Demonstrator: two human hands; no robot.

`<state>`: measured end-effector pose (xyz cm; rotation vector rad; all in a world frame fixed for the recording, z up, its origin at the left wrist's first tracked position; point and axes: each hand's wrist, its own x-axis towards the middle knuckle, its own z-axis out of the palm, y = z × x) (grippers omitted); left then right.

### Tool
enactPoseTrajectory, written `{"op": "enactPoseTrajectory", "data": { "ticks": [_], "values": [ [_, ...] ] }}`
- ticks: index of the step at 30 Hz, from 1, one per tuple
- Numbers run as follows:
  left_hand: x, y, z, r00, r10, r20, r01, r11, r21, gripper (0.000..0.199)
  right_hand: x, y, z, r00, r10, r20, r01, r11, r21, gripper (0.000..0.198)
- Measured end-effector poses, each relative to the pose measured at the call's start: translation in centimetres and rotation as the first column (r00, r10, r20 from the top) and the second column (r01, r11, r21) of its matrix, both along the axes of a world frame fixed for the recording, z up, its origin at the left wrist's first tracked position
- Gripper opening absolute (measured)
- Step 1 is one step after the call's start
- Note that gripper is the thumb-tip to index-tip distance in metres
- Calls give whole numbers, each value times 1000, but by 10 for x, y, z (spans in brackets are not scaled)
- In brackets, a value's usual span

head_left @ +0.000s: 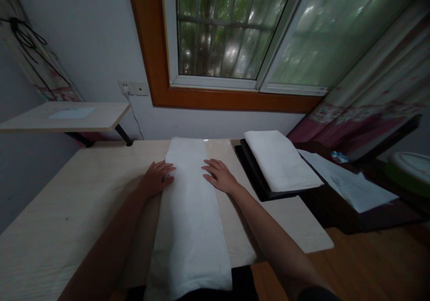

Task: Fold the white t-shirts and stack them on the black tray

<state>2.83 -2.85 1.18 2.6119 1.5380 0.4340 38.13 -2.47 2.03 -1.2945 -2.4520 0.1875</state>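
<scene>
A long white cloth (193, 216), folded into a strip, runs from the back of the table to its front edge and hangs over it toward my body. My left hand (157, 178) rests at the strip's left edge, fingers apart and fingertips touching the fabric. On the opposite edge lies my right hand (218, 174), its fingers spread and the tips on or just beside the cloth. Neither hand grips anything. The cloth's near end is partly hidden against my dark clothing.
Right of the strip sits a folded white cloth (282, 160) on folded black fabric (257, 175). A small raised shelf (110, 113) with paper stands at the table's (83, 193) back left. Papers (349, 182) lie on a dark surface at right. A window (228, 32) is behind.
</scene>
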Motion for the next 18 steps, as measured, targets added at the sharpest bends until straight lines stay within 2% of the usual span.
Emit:
{"op": "enactPoseTrajectory", "data": {
  "ticks": [6, 10, 14, 18],
  "values": [
    [-2, -12, 5, 999, -49, 7, 49, 999, -20, 45, 5, -40, 7, 994, 109, 34, -108, 994, -14, 46],
    [-5, -33, 4, 998, -64, -15, 63, 998, -27, 47, 8, -61, 9, 988, 141, 56, -140, 990, -20, 51],
    [-10, -59, 3, 999, -40, -23, 39, 999, -32, 51, 8, -70, 9, 990, 123, 66, -122, 992, -15, 52],
    [-12, -67, 2, 999, 11, -42, -13, 999, -51, 52, 8, -67, 6, 992, 101, 77, -100, 995, -17, 54]
  ]
}}
